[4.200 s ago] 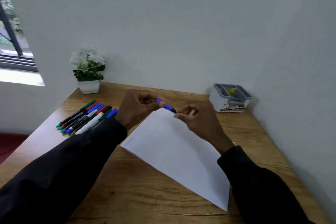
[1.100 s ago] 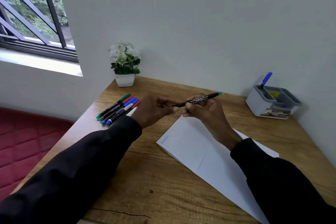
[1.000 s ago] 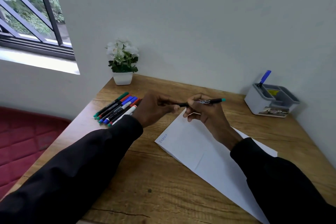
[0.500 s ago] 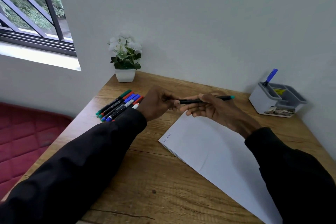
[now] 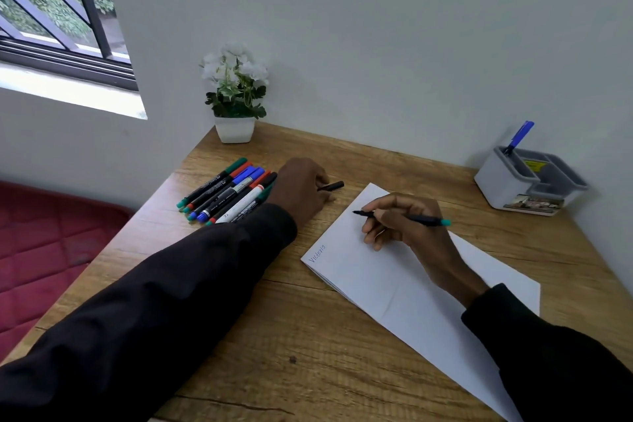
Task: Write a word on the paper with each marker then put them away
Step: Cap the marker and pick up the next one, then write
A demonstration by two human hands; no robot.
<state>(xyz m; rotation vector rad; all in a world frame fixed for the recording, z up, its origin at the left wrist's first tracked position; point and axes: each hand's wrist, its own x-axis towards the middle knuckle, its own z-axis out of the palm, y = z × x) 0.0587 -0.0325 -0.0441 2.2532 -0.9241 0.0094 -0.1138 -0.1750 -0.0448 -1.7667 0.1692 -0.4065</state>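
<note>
My right hand [image 5: 402, 221] grips an uncapped black marker with a green end [image 5: 423, 220], its tip just above the far corner of the white paper [image 5: 394, 288]. A blue word is written at the paper's left corner. My left hand [image 5: 301, 188] rests on the desk left of the paper and holds the marker's black cap [image 5: 331, 186]. Several markers [image 5: 227, 193] lie in a row left of that hand. A blue marker [image 5: 519, 137] stands in the grey organizer [image 5: 529, 185] at the back right.
A small white pot with white flowers [image 5: 235, 103] stands at the desk's back left corner. The wooden desk [image 5: 308, 346] meets walls behind and at the right. A window and a red mat lie to the left.
My hands have pulled apart, the cap coming off the green-ended marker. My left hand went down to the desk with the cap; my right hand lowered the marker tip toward the paper.
</note>
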